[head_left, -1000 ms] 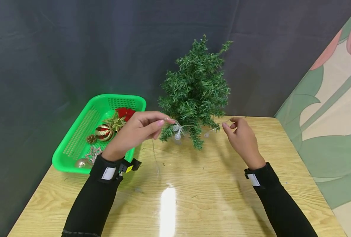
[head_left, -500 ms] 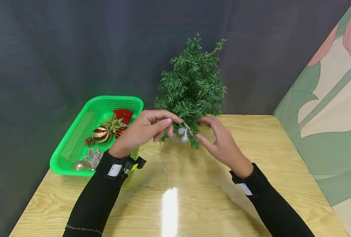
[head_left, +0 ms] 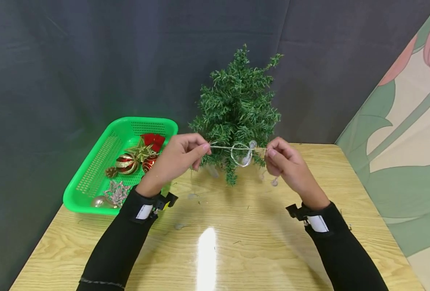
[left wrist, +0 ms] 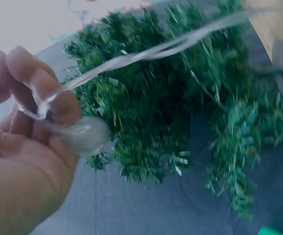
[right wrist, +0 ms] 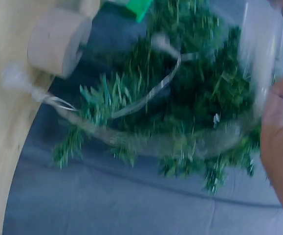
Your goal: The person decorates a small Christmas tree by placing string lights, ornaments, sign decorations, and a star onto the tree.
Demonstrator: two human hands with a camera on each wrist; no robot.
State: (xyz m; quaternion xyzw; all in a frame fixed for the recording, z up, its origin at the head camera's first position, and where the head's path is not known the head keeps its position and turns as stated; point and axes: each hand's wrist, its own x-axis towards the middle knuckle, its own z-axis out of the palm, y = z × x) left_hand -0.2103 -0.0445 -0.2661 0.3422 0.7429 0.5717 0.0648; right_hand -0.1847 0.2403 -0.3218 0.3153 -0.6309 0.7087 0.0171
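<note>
A clear-wired string of lights (head_left: 252, 144) stretches between both hands in front of the small green artificial Christmas tree (head_left: 238, 101). My left hand (head_left: 176, 159) pinches the wire between thumb and fingers, and a round bulb (left wrist: 90, 136) hangs beside those fingers in the left wrist view. At the other end, my right hand (head_left: 291, 167) grips the wire with curled fingers. A loop with bulbs lies along the taut stretch, nearer the right hand. Another bulb (head_left: 274, 182) dangles below that hand. The right wrist view is blurred; the tree's round base (right wrist: 55, 41) shows there.
On the left stands a green plastic basket (head_left: 87, 161) holding a striped ball (head_left: 126, 163), a gold star (head_left: 141, 150), a pinecone (head_left: 111, 172) and other ornaments. A dark cloth (head_left: 91, 60) hangs behind the wooden table (head_left: 251, 242). Flower-patterned fabric (head_left: 411, 173) borders the right.
My right hand moved left towards the tree and the left hand, then back right with the wire. The wire between the hands is now taut, with a loop in it.
</note>
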